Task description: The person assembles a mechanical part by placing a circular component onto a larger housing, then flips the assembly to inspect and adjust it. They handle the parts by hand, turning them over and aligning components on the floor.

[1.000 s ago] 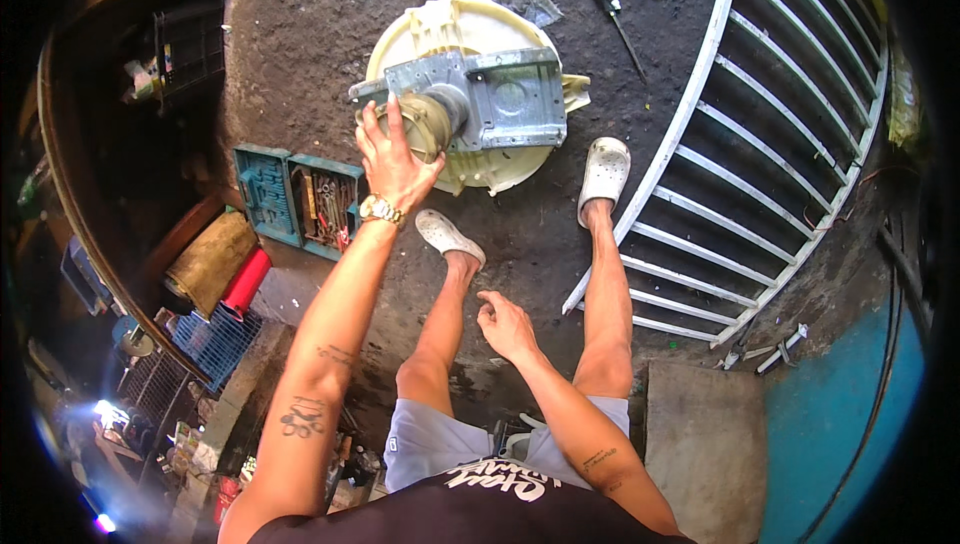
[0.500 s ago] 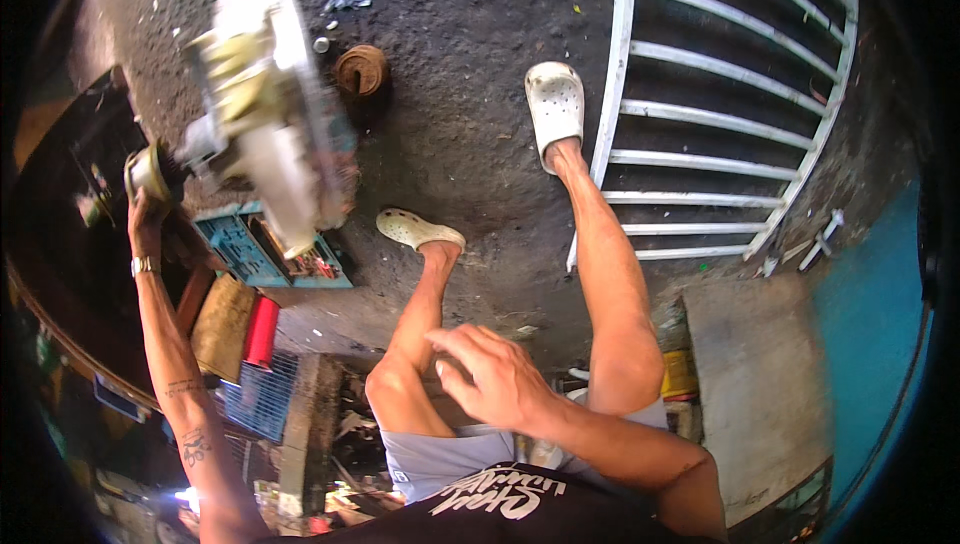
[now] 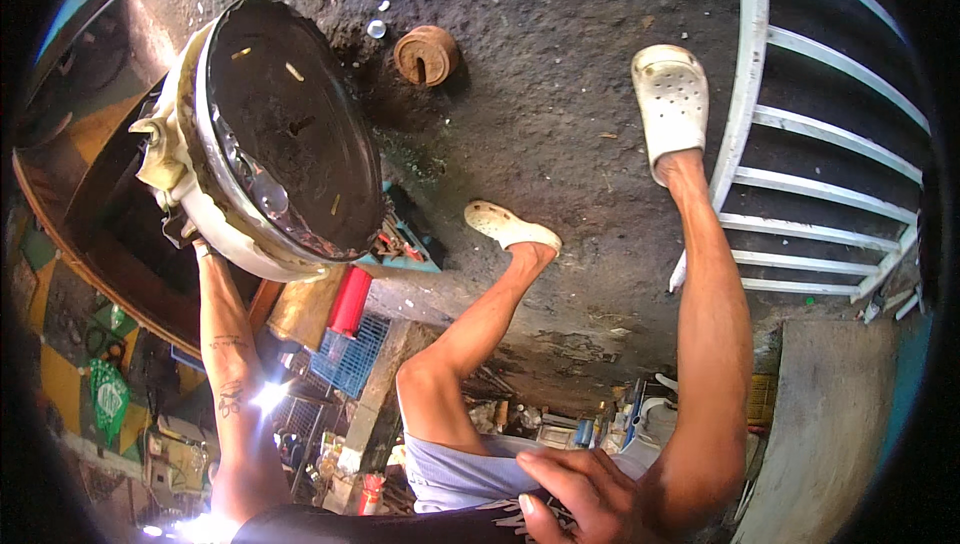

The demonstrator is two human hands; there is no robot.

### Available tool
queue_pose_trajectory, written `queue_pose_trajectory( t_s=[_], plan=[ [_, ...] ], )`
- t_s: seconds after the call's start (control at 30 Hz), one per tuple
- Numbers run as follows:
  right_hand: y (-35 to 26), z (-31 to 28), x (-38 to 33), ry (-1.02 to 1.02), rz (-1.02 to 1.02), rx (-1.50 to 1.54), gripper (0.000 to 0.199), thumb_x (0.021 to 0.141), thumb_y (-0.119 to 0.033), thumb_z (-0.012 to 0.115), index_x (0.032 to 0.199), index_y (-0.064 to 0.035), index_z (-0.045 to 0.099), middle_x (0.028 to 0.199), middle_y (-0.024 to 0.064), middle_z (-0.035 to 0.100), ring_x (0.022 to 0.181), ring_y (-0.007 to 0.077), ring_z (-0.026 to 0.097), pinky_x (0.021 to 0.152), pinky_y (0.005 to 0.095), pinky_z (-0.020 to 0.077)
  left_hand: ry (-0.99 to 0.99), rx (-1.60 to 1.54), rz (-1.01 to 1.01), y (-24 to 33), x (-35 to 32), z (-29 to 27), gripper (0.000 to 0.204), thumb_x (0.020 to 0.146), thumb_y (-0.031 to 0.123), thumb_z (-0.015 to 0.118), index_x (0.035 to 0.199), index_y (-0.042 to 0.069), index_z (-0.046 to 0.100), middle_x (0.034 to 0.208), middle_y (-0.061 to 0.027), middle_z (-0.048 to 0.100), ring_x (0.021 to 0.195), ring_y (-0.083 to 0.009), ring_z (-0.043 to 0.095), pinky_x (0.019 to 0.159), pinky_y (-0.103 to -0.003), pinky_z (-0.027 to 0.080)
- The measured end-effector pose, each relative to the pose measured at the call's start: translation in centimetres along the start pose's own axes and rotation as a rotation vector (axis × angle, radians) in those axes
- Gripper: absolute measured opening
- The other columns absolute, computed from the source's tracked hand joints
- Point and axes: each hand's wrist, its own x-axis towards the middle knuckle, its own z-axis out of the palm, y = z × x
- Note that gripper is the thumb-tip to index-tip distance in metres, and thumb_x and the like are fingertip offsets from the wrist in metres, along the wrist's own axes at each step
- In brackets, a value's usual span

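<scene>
While dangling right hand point(image 3: 590, 492) near shorts point(image 3: 445, 464), with fingers loosely bent around nothing visible, extending left forearm point(image 3: 228, 339) behind tilted, dark-faced drum point(image 3: 295, 129) at left; can't tell left fingers' grasp, hidden there. Looks midway: apparently raised off floor point(image 3: 540, 74), not yet set down.

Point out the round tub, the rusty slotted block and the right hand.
Round tub point(image 3: 282, 149): head view, on its dark round face.
Rusty slotted block point(image 3: 425, 50): head view, on its brown body beside the slot.
Right hand point(image 3: 592, 492): head view, about the middle of the hand.
</scene>
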Motion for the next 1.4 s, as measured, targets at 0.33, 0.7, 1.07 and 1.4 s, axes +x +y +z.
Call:
queue_pose_trajectory(
  t_s=[0.33, 0.7, 1.07, 1.4],
  plan=[
    [-0.9, -1.7, 1.3, 0.024, 0.043, 0.076, 0.039, 0.088, -0.001, 0.069, 0.126, 0.0031, 0.066, 0.114, 0.0227, 0.07, 0.101, 0.0394, 0.07, 0.088, 0.0427, 0.0573, 0.022, -0.018, 0.085, -0.8, -4.5, 3.4, 0.056, 0.099, 0.045, 0.058, 0.143, 0.009, 0.058, 0.132, -0.0094, 0.069, 0.115, -0.0284, 0.068, 0.101, -0.047, 0.055],
    [-2.1, -2.4, 2.5, 0.002, 0.216, 0.053, 0.043, 0.086, 0.002, 0.07, 0.128, 0.0033, 0.064, 0.114, 0.02, 0.071, 0.099, 0.0295, 0.071, 0.088, 0.0368, 0.0573, 0.397, 0.427, 0.274, -1.9, -17.7, 25.0, 0.065, 0.099, 0.04, 0.065, 0.147, -0.001, 0.046, 0.143, -0.0211, 0.056, 0.128, -0.0351, 0.058, 0.109, -0.052, 0.047],
    [-0.6, -1.4, 3.9, 0.178, 0.152, 0.098, 0.042, 0.091, -0.004, 0.069, 0.132, -0.0001, 0.062, 0.118, 0.0176, 0.066, 0.093, 0.0265, 0.068, 0.081, 0.0365, 0.0555, 0.272, 1.049, 0.485, -3.2, -22.4, 35.5, 0.094, 0.084, 0.038, 0.085, 0.151, -0.002, 0.034, 0.163, -0.0335, 0.022, 0.152, -0.047, 0.025, 0.125, -0.054, 0.021],
    [3.5, 2.6, 5.5, 0.225, 0.191, 0.094, 0.04, 0.094, -0.01, 0.07, 0.133, -0.0072, 0.063, 0.121, 0.0121, 0.068, 0.088, 0.0226, 0.069, 0.075, 0.0347, 0.0559, 0.032, 1.115, 0.508, -0.7, -19.7, 33.3, 0.123, 0.065, 0.052, 0.09, 0.161, 0.014, 0.025, 0.158, -0.0276, 0.029, 0.145, -0.05, 0.029, 0.118, -0.059, 0.031]
  ],
)
